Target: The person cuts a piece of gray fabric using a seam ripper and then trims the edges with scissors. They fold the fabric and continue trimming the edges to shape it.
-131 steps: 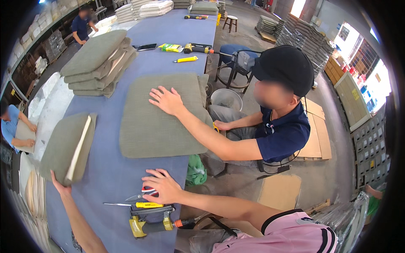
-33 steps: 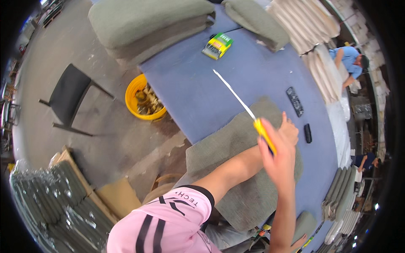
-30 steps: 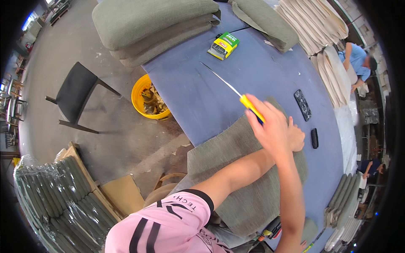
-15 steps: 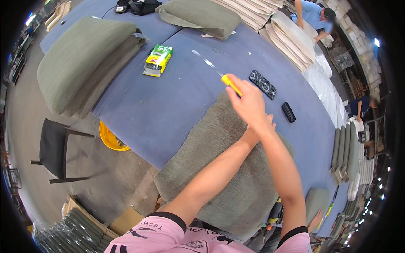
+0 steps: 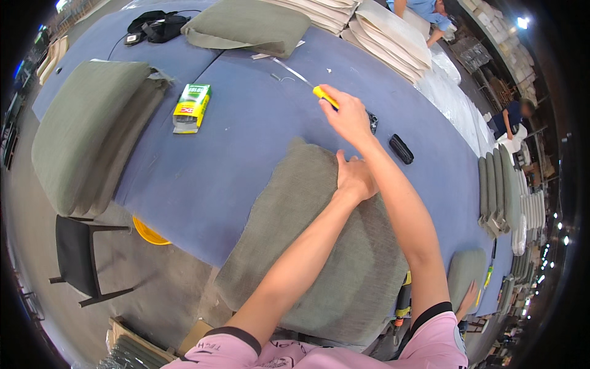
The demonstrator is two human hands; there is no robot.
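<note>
My right hand (image 5: 348, 117) is closed round the yellow handle of a tool (image 5: 326, 97) with a long, thin metal blade pointing away to the far left. It is held over the blue table. Below it, my left hand (image 5: 356, 178) rests on the far edge of a grey-green upholstered cushion (image 5: 301, 246), thumb apart, with some fingers hidden by my right forearm. The cushion lies at the table's near edge, its fabric margin spreading loose on the left. A black phone (image 5: 372, 122) is mostly covered by my right hand. Beside it sits a small black case (image 5: 401, 149).
A green and yellow box (image 5: 192, 109) stands on the table (image 5: 203, 178). Stacked grey-green cushions (image 5: 92, 135) are at left, another cushion (image 5: 246, 27) at the back. Pale sheets (image 5: 393, 40) lie far right near a person in blue (image 5: 430, 12). A black chair (image 5: 77, 255) stands left.
My view has shifted to the right. My right hand with the tool has moved farther from my left hand, now covering most of the phone. My left thumb now shows raised.
</note>
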